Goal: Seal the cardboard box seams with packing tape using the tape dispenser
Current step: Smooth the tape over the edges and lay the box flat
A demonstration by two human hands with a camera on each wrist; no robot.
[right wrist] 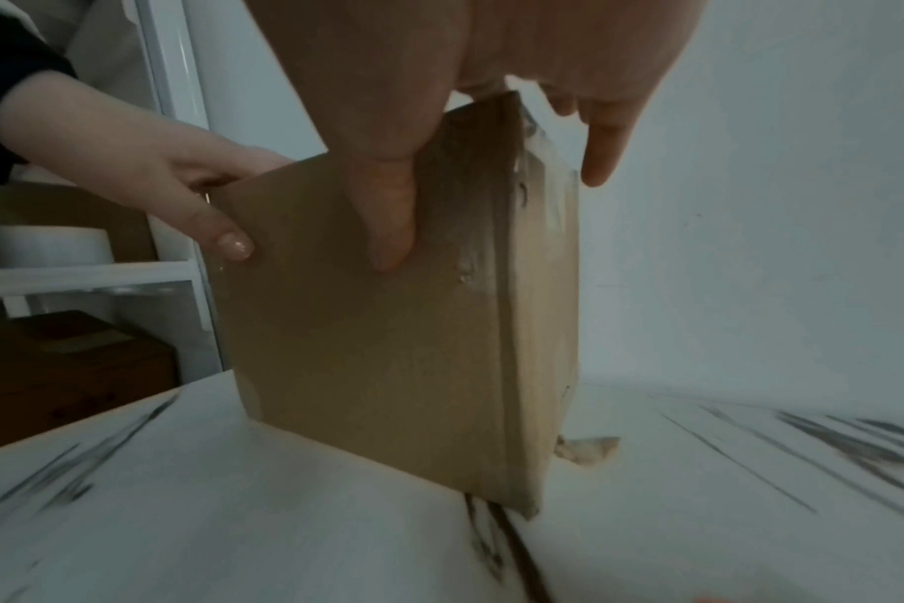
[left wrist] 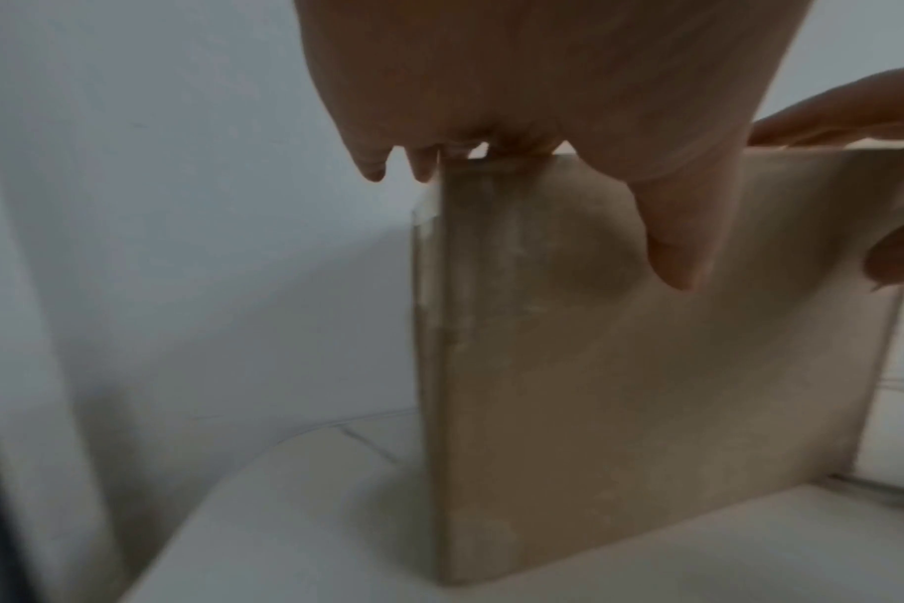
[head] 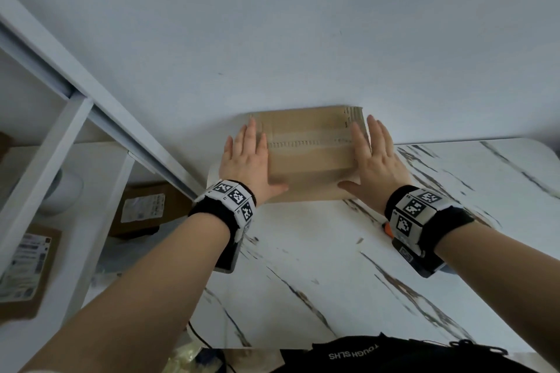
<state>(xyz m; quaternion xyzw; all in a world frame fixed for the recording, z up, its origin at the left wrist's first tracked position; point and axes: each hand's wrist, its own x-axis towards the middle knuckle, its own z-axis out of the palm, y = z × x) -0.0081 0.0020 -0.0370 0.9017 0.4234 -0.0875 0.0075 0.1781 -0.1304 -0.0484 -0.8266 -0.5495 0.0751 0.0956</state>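
A brown cardboard box (head: 309, 166) stands on the marble-patterned table (head: 333, 266), close to the wall. Clear tape (head: 306, 144) runs along its top seam. My left hand (head: 248, 157) lies flat on the box's left end and my right hand (head: 375, 157) on its right end, fingers straight and thumbs spread on the near face. In the right wrist view the box (right wrist: 377, 346) looks tilted on its lower edge, with the right thumb (right wrist: 388, 220) pressed to its face. An orange object (head: 387, 228) peeks from under my right wrist and is mostly hidden.
A white shelf frame (head: 75, 136) stands to the left of the table and holds labelled brown parcels (head: 145, 209) and a white roll (head: 65, 191). A plain wall (head: 303, 39) rises right behind the box. Bare tabletop stretches in front and to the right.
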